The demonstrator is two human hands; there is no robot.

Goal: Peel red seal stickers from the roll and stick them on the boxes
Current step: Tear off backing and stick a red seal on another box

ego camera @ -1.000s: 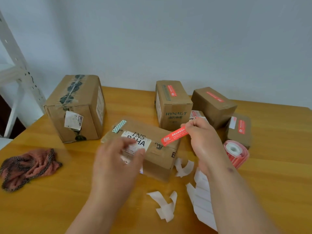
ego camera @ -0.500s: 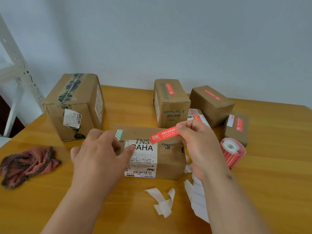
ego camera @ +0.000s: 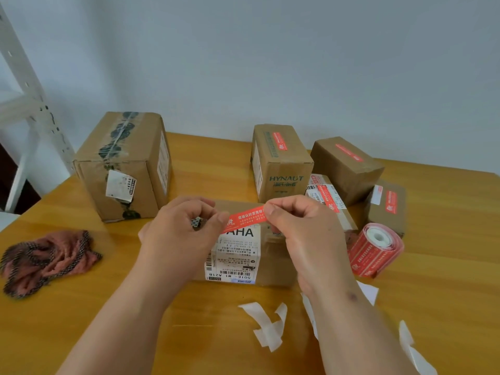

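Both forearms are bare up to the bottom edge of the picture, with no sleeves, watch, bracelet or gloves on them. The left hand [ego camera: 181,234] and right hand [ego camera: 305,231] wear no rings. A small dark mark sits on the right forearm.

table [ego camera: 205,163]: glossy wood | boxes [ego camera: 281,155]: matt cardboard | rag [ego camera: 48,259]: rough cloth

Red sticker [ego camera: 247,216], brown boxes [ego camera: 121,163], pink-black checked cloth [ego camera: 46,259], orange table [ego camera: 446,266].
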